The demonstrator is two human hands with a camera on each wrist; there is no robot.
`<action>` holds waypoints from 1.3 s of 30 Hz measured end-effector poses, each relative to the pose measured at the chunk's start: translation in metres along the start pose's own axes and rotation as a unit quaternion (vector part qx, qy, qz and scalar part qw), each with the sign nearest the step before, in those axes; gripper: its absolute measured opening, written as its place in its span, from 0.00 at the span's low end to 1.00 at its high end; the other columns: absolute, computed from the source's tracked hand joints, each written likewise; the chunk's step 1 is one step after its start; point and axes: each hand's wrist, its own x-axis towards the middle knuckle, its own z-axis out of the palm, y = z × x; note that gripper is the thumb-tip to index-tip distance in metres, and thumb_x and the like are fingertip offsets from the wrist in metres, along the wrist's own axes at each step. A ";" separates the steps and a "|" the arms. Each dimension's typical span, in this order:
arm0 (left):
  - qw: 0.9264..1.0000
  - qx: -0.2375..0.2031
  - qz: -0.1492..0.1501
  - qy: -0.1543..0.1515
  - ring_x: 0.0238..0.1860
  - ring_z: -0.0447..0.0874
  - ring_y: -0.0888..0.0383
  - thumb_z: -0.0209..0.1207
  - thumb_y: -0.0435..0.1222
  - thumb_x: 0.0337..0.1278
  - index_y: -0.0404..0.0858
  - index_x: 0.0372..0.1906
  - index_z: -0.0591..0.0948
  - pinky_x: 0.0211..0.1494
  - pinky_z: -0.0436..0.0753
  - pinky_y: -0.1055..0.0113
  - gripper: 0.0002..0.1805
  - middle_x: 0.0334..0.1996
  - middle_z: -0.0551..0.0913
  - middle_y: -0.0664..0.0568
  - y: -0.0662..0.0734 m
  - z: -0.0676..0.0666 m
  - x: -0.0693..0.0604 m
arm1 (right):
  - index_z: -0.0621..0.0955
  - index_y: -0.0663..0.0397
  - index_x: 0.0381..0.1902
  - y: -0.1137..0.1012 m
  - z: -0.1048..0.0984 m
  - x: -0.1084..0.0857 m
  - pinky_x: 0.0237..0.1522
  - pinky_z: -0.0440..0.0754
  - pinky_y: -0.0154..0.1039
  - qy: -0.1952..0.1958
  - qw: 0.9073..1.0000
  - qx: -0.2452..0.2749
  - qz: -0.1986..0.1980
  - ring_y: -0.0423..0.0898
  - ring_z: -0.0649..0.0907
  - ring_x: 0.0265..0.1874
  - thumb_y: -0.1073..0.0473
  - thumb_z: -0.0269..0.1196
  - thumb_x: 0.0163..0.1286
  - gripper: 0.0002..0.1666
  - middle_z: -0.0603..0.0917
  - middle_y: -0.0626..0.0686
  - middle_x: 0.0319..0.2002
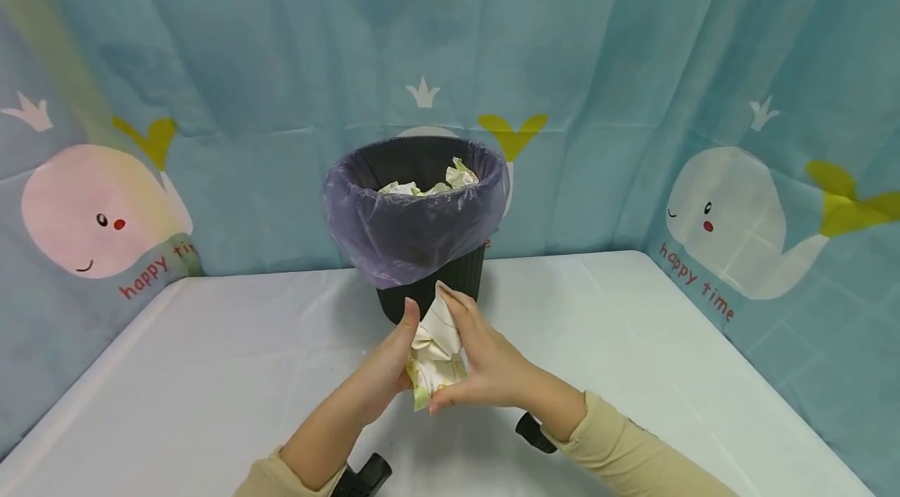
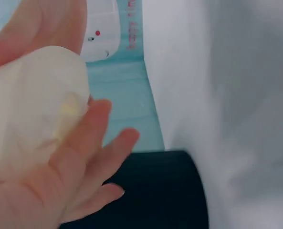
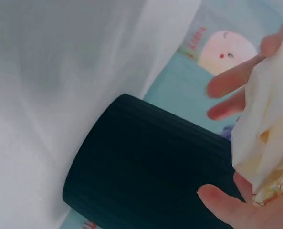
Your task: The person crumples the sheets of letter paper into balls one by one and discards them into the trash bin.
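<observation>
A crumpled sheet of white paper with green and yellow print [image 1: 437, 345] is held between both hands above the table, in front of a black bin. My left hand [image 1: 383, 372] holds its left side, thumb pointing up. From the right, my right hand [image 1: 492, 360] grips the paper, with fingers along its upper edge and thumb at its lower end. Both wrist views show the paper [image 2: 41, 90] close up, with fingers around it. Behind the hands stands the black bin [image 1: 460, 274], lined with a purple plastic bag [image 1: 422, 235]. Crumpled papers [image 1: 460, 173] lie inside.
A white-covered table [image 1: 211, 372] carries the bin near its back edge. Blue curtains [image 1: 605, 91] printed with whales enclose the back and sides. Black devices [image 1: 366, 475] are visible at both wrists.
</observation>
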 end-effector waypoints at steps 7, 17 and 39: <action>0.996 0.004 0.019 -0.090 0.61 0.67 0.47 0.21 0.72 0.59 0.30 0.73 0.51 0.64 0.69 0.47 0.55 0.63 0.63 0.39 -0.001 0.000 -0.003 | 0.44 0.48 0.77 0.002 0.001 0.002 0.64 0.66 0.57 0.014 0.998 0.040 0.045 0.53 0.58 0.71 0.57 0.84 0.38 0.78 0.48 0.55 0.75; 0.995 0.024 0.027 -0.097 0.60 0.68 0.47 0.25 0.72 0.58 0.37 0.75 0.38 0.61 0.72 0.51 0.53 0.66 0.57 0.38 0.010 0.005 -0.003 | 0.42 0.49 0.76 -0.002 -0.003 0.006 0.62 0.70 0.52 -0.004 0.999 -0.004 0.042 0.52 0.64 0.65 0.56 0.85 0.34 0.82 0.51 0.57 0.74; 0.955 0.139 0.257 -0.058 0.50 0.79 0.52 0.67 0.36 0.53 0.23 0.70 0.59 0.51 0.79 0.66 0.44 0.52 0.76 0.36 0.013 -0.018 -0.016 | 0.46 0.58 0.77 -0.012 -0.043 -0.006 0.46 0.81 0.41 -0.102 0.955 0.277 0.022 0.45 0.74 0.48 0.72 0.72 0.51 0.64 0.65 0.59 0.59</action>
